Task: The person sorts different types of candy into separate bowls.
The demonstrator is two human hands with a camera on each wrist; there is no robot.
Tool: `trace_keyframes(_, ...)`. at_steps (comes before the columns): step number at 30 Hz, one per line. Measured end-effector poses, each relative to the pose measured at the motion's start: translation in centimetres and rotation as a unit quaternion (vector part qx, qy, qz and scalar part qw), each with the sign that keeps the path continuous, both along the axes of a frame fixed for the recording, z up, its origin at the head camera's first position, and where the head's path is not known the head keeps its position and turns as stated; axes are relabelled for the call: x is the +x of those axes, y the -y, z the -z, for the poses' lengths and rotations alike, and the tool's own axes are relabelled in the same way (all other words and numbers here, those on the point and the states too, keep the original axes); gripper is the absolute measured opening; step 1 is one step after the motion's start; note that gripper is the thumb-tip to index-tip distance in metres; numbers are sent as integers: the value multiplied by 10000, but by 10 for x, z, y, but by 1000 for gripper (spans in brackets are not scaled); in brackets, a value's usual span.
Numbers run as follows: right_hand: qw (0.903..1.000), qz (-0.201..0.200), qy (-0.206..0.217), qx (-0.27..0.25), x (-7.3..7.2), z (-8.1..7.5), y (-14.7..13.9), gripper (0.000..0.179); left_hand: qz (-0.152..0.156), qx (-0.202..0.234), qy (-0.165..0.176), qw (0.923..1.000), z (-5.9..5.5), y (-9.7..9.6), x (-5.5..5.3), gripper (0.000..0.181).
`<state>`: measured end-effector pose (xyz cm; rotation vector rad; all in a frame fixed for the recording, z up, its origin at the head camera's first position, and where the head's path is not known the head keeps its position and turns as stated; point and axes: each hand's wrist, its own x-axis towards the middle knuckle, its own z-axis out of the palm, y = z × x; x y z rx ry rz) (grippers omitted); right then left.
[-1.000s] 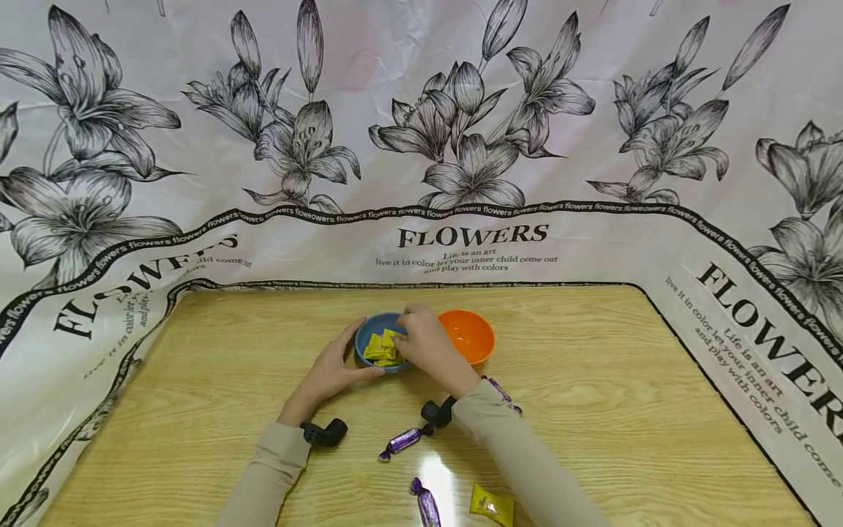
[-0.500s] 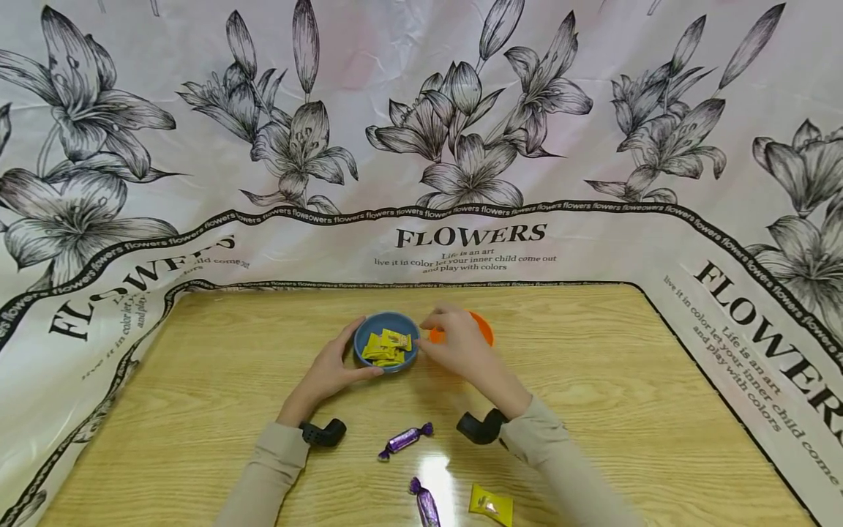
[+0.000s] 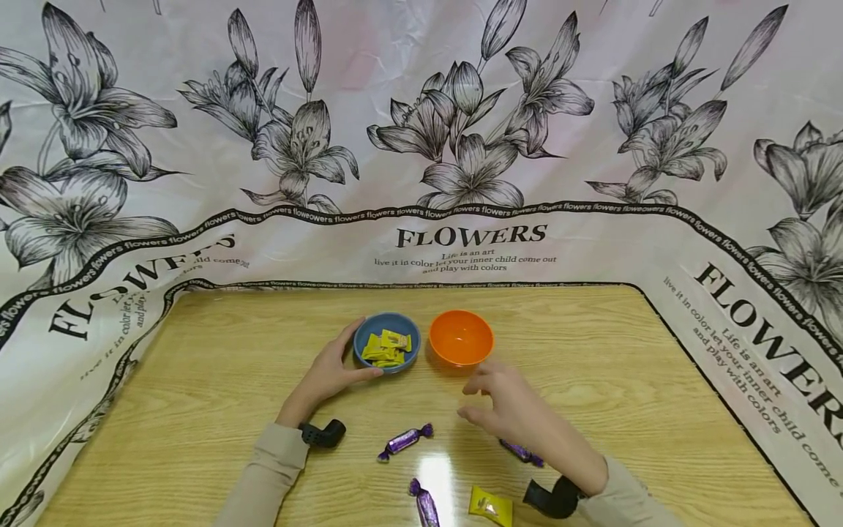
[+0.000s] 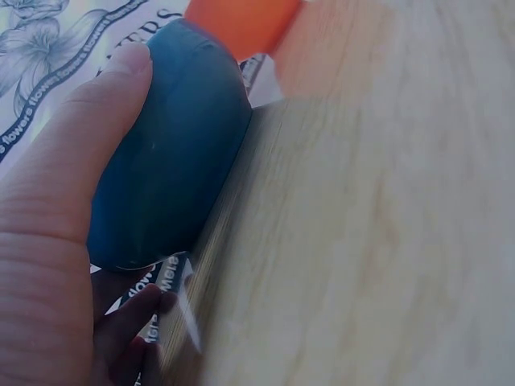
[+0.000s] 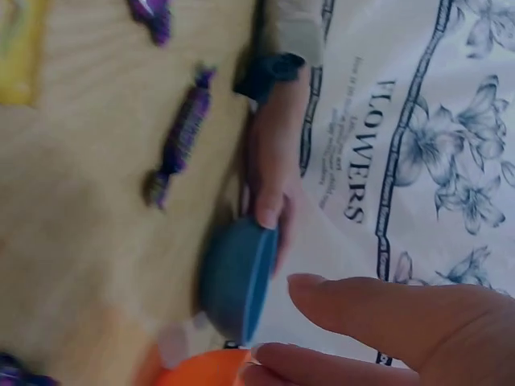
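My left hand [image 3: 331,372] grips the left side of the blue bowl [image 3: 388,322], thumb at the near rim and fingers round the far side. Several small yellow packets [image 3: 387,348] lie in that bowl. In the left wrist view my thumb [image 4: 72,153] rests against the bowl's outer wall. To the right of the blue bowl stands an orange bowl [image 3: 461,341], with nothing seen inside. My right hand [image 3: 516,410] hovers in front of the orange bowl, fingers loosely bent, thumb apart from them and nothing between. Below it lies a purple wrapped candy [image 3: 523,452], partly hidden.
A second purple wrapped candy [image 3: 405,440] lies mid-table, and a third purple candy [image 3: 426,503] at the front edge of view. Beside it is a yellow packet [image 3: 491,505]. A flower-printed cloth [image 3: 474,252] rises behind the wooden table [image 3: 632,366].
My right hand has left the blue bowl, passed over the orange bowl and come back toward the near right. A yellow packet now lies higher in the blue bowl. The left hand stays put.
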<state>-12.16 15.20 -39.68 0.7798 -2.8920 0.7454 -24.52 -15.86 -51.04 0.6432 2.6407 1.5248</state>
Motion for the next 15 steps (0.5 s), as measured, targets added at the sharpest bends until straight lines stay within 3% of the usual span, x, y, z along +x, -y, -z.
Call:
trace_keyframes(5, 9937, -22, 1100, 192, 27, 14, -14, 33, 19, -5, 27, 10000, 0, -1, 1, 106)
trace_keyframes(8, 9874, 55, 1538, 358, 41, 24, -18, 43, 2, 12, 43, 10000, 0, -1, 1, 106)
trace_keyframes(15, 9815, 202, 1752, 744, 63, 40, -17, 48, 87, 77, 44, 9999, -1, 0, 1, 106)
